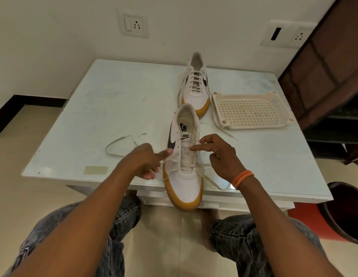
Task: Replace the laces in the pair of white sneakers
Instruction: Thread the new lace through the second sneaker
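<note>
Head view: near white leather sneaker with gum-yellow sole [184, 172] on the pale glass-topped table [94, 108], toe over the near edge; second matching white sneaker [196, 86] further back, laced, just beside a cream perforated plastic tray [250, 110]

Left hand [144, 162] at the shoe's left side, forefinger out toward the eyelets, other fingers loosely curled; whether gripping the flat off-white lace [122, 144] cannot tell

Right hand [218, 152] partly spread, forefinger touching the tongue loop; grip on the lace unclear

Probably mid-lacing: best to keep the lace flat, untwisted, even on both sides, with the shoe steadied against sliding off
</note>
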Demonstrator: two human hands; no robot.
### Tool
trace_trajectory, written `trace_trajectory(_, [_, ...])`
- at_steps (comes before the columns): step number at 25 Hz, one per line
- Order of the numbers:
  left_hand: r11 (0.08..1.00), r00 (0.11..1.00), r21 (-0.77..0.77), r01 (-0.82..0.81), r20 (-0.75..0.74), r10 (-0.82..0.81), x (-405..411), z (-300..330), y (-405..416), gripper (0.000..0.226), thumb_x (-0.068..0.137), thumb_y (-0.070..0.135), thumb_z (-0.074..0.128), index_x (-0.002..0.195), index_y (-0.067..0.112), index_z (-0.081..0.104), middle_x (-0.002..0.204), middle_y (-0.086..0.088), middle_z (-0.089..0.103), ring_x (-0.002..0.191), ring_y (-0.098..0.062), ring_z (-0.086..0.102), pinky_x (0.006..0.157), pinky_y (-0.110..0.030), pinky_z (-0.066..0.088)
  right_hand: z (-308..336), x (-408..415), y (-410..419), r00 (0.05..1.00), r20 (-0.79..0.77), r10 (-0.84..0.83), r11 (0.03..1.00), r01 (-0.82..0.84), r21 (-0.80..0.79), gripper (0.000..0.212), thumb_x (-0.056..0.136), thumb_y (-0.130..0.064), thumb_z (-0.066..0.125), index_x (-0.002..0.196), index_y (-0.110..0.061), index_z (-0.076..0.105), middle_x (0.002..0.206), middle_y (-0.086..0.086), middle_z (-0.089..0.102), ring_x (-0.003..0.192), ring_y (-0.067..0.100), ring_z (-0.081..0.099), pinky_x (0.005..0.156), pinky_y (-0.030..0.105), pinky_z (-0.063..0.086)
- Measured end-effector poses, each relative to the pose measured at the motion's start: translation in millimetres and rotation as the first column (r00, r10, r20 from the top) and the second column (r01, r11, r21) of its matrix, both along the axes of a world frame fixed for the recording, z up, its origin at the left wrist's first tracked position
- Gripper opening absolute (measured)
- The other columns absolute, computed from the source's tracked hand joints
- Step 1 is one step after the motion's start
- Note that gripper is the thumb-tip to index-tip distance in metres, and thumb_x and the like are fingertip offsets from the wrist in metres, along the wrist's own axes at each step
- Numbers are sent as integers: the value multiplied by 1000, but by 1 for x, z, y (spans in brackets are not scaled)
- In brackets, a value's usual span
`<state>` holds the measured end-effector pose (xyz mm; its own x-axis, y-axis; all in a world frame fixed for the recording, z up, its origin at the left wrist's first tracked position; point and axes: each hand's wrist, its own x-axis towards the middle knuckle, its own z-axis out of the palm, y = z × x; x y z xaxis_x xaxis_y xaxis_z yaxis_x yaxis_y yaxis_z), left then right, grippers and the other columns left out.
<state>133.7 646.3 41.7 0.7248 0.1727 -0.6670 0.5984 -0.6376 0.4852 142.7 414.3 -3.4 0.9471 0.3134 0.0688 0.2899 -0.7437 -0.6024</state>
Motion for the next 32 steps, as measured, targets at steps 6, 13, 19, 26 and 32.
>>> trace_trajectory(6, [920, 979, -342, -189, 9, 205, -8, 2, -23, 29, 84, 23, 74, 96, -2, 66, 82, -12, 67, 61, -19, 61, 50, -27, 56, 1, 3, 0, 998, -56, -1, 998, 5, 60, 89, 67, 17, 36, 97, -63, 60, 103, -16, 50, 108, 10, 52, 93, 53, 45])
trace_trajectory(13, [919, 833, -277, -283, 405, 378, 13, 12, 5, 11, 90, 11, 66, 79, 8, 66, 82, -9, 68, 60, -17, 63, 56, -30, 56, 8, 6, -6, 999, -54, 9, 999, -8, 31, 99, 62, 21, 32, 88, -70, 58, 106, -20, 53, 109, 8, 53, 93, 53, 44])
trace_trajectory(19, [988, 970, -17, -156, 188, 157, 17, 5, 20, 44, 90, 48, 62, 92, 4, 64, 85, -11, 70, 63, -22, 69, 50, -28, 56, 9, 7, -7, 994, -105, 17, 994, -6, 106, 92, 65, 21, 33, 89, -62, 64, 109, -15, 57, 113, 8, 52, 98, 47, 45])
trace_trajectory(26, [991, 996, -117, 62, -63, -70, 3, 0, -20, 45, 84, 47, 68, 85, 2, 70, 71, -7, 71, 48, -10, 61, 41, -16, 44, 9, 6, -7, 993, -118, 21, 988, -2, 157, 75, 69, 21, 36, 99, -37, 73, 109, -11, 59, 110, -1, 51, 92, 9, 39])
trace_trajectory(32, [959, 989, -257, -123, 49, 140, 6, 2, -19, 28, 79, 24, 78, 93, 1, 68, 76, -9, 71, 46, -10, 60, 40, -17, 47, 11, 6, -5, 992, -129, 9, 986, 12, 163, 74, 70, 21, 38, 98, -38, 73, 107, -9, 58, 109, 1, 52, 92, 9, 39])
